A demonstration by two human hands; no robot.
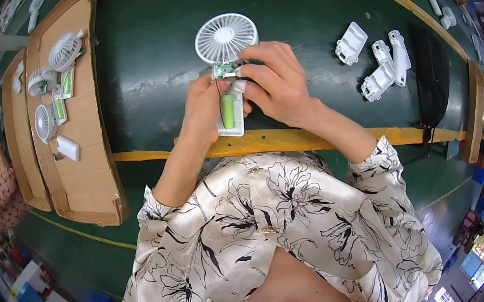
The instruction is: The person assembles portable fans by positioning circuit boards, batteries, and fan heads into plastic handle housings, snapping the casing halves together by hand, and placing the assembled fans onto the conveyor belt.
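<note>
1. I'm watching the left hand (pixel 200 109) now: it's closed around the white plastic handle shell (pixel 239 125), gripping from its left, with the shell's lower end sticking out below the hold.
2. Inside that shell, to the right of the left palm, sits a bright green cylindrical battery (pixel 227 111), in plain sight.
3. Just above, the small green circuit board (pixel 223 70) lies between both sets of fingertips.
4. Over to the right hand (pixel 277 86): its thumb and forefinger are drawn narrow at the board's right edge; whether they pinch it, I can't tell.
5. Beyond the fingers, the round white plastic fan head (pixel 225 36) with its radial grille sits directly above the board, over the dark green tabletop (pixel 145 72).
6. Well off to my right, loose white plastic casing pieces (pixel 351 43); to the left, a brown cardboard tray (pixel 90 187) carrying more fan assemblies (pixel 44 122).
</note>
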